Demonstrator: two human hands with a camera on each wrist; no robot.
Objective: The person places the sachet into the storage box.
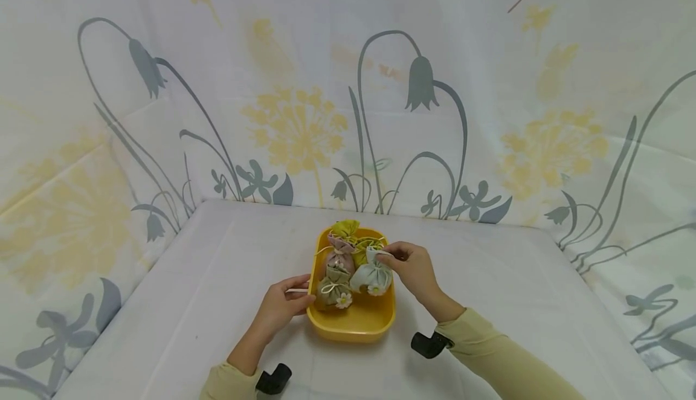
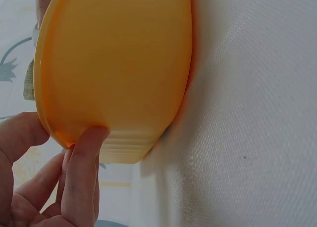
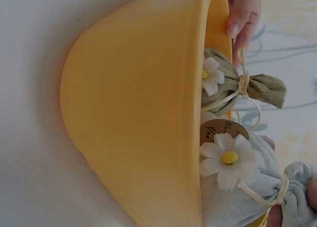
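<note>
A yellow plastic tub (image 1: 353, 331) stands on the white-covered table with several small drawstring sachets in it. My left hand (image 1: 278, 308) pinches the tub's left rim, thumb at the edge and fingers against the outer wall (image 2: 119, 64). With the fingertips of my right hand (image 1: 417, 272) I hold the gathered neck of a pale blue sachet (image 1: 372, 277) at the tub's right side. This sachet bears a white flower (image 3: 230, 158) and a brown tag (image 3: 218, 129). Beside it are a grey-green sachet (image 1: 333, 291), a mauve one (image 1: 340, 257) and yellow-green ones (image 1: 345, 228).
White cloth (image 1: 228, 255) covers the table around the tub. A curtain (image 1: 337, 74) printed with flowers hangs behind and along the sides. Black wrist devices (image 1: 274, 379) sit at both sleeve cuffs.
</note>
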